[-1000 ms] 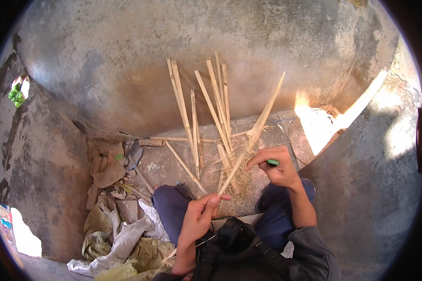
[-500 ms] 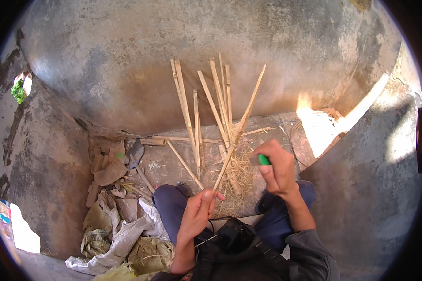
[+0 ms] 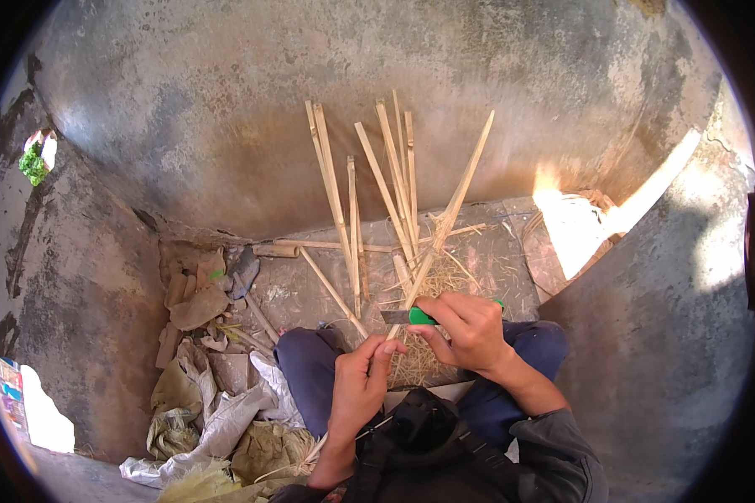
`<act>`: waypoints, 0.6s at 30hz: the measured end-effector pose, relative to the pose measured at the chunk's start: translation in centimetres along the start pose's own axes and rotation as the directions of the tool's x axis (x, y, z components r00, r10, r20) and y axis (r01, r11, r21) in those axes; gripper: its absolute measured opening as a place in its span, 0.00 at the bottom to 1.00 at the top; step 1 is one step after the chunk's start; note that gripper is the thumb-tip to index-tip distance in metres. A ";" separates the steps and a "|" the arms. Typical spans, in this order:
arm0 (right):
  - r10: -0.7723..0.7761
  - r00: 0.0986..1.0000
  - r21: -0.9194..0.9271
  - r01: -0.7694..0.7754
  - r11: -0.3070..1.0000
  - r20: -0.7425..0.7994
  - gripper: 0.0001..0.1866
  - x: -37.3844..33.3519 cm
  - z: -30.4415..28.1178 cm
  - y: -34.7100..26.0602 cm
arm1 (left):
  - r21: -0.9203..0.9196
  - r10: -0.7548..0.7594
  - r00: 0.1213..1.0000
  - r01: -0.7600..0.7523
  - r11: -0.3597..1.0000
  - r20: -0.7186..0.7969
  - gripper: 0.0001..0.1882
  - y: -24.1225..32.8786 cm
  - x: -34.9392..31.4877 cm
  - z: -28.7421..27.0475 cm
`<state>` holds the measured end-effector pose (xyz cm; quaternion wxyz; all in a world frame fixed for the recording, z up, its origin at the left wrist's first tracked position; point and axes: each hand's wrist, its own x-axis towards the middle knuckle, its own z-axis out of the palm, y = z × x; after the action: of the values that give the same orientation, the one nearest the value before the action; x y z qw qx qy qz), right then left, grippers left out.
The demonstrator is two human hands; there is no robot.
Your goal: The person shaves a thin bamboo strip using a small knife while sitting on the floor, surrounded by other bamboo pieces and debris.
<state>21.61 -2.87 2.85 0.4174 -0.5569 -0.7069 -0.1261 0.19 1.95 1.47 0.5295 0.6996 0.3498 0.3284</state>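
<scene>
My left hand (image 3: 361,381) pinches the lower end of a long bamboo strip (image 3: 470,169), which slants up and away to the right. Curled shavings cling to the strip partway along. In my closed right hand (image 3: 471,337) is a green-handled knife (image 3: 422,317), most of its handle hidden by my fingers. Its short grey blade points left and lies across the strip just above my left fingers; whether it cuts into the bamboo I cannot tell. Loose bamboo shavings (image 3: 415,367) cover the floor between my legs.
Several bamboo strips (image 3: 330,176) lean against the concrete wall (image 3: 252,109) ahead. Crumpled sacks (image 3: 218,432) lie at my left, with broken pieces and debris (image 3: 197,310) beyond them. Another wall (image 3: 646,352) rises on the right, near a sunlit bundle (image 3: 575,230).
My right hand has moved left and down, bringing the knife from beside the strip onto it near my left hand. The strip's far end has shifted slightly right.
</scene>
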 end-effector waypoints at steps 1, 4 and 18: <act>0.002 1.000 -0.003 -0.002 1.000 -0.005 0.17 0.0 0.0 0.0 | 0.017 0.013 1.000 -0.013 1.000 -0.010 0.12 0.1 0.0 0.1; 0.005 1.000 -0.016 -0.006 1.000 -0.022 0.17 0.0 0.1 0.1 | 0.067 0.015 1.000 -0.014 0.998 -0.020 0.12 0.3 0.0 0.0; 0.209 0.973 0.165 -0.191 0.968 -0.102 0.13 0.4 -0.4 3.1 | -0.001 -0.036 0.999 0.036 0.999 0.007 0.13 -0.3 -1.1 -0.3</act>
<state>24.58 -1.73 2.51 0.5112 -0.5829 -0.6286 -0.0611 -0.64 1.27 1.14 0.5367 0.6940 0.3607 0.3165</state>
